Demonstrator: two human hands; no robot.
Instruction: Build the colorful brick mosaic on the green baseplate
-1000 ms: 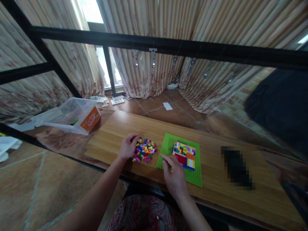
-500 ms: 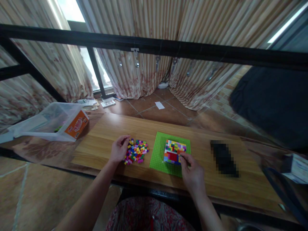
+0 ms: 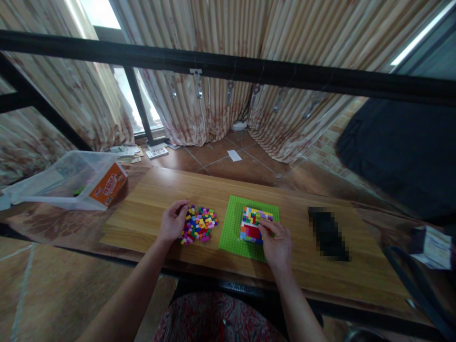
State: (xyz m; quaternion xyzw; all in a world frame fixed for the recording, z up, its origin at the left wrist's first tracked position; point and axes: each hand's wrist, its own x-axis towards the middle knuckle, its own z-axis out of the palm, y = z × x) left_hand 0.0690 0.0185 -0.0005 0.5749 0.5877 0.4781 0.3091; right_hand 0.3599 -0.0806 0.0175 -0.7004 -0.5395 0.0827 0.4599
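Observation:
A many-coloured block of toy bricks (image 3: pixel 252 231) stands on a green studded baseplate (image 3: pixel 229 232). Over the right side of that block is my right hand (image 3: pixel 277 243), its thumb and fingers closed together with the tips on the top bricks. Anything between those fingertips is hidden. To the left, a loose pile of small coloured bricks (image 3: pixel 200 225) lies on the wooden table (image 3: pixel 149 209). My left hand (image 3: pixel 174 221) rests at the pile's left edge with curled fingers, thumb and forefinger close together. What it holds, if anything, is too small to make out.
A clear plastic box (image 3: pixel 71 183) with an orange label lies at the far left. A blurred dark object (image 3: pixel 327 233) is on the table's right part. A black metal bar (image 3: pixel 213 64) crosses in front of the curtains (image 3: pixel 228 28).
My right hand has moved slightly left and up, its fingers now further over the brick block. An orange piece seen at its fingertips before is now hidden. My left hand stays by the pile.

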